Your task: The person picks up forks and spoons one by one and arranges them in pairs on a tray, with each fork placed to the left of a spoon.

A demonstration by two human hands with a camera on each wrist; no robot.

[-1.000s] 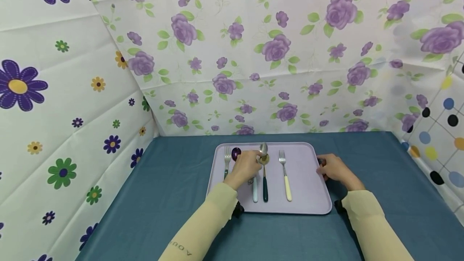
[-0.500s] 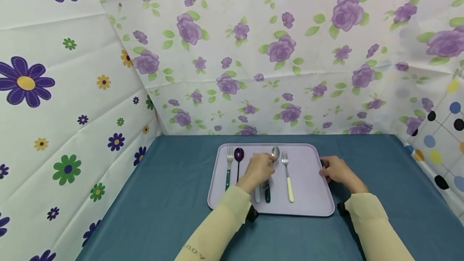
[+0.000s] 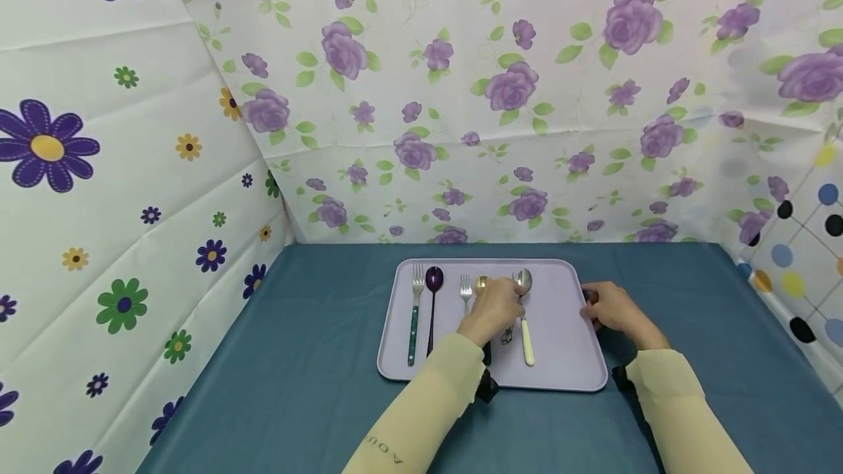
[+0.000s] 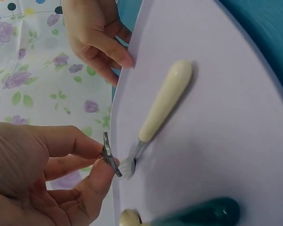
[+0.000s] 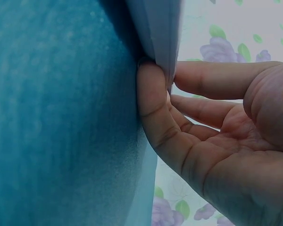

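Note:
My left hand (image 3: 494, 309) pinches a silver spoon (image 3: 525, 280) between thumb and fingers, over the right half of a pale lilac tray (image 3: 563, 342). The spoon's bowl points away from me, and its patterned handle end shows below the hand. In the left wrist view the spoon (image 4: 111, 157) appears nearly edge-on, close to a cream-handled fork (image 4: 165, 101) lying on the tray. At the tray's right edge, my right hand (image 3: 612, 311) grips the rim, thumb above and fingers underneath in the right wrist view.
Left of the hand on the tray lie a green-handled fork (image 3: 413, 335), a dark purple spoon (image 3: 434, 280), another fork (image 3: 465, 287) and a gold spoon (image 3: 481, 284), partly hidden. A blue-green cloth (image 3: 316, 357) covers the table. Flowered sheets (image 3: 369, 108) hang behind and beside it.
My left hand has carried the silver spoon rightward across the tray, from near the purple spoon to beside the cream-handled fork. My right hand has stayed on the tray's rim.

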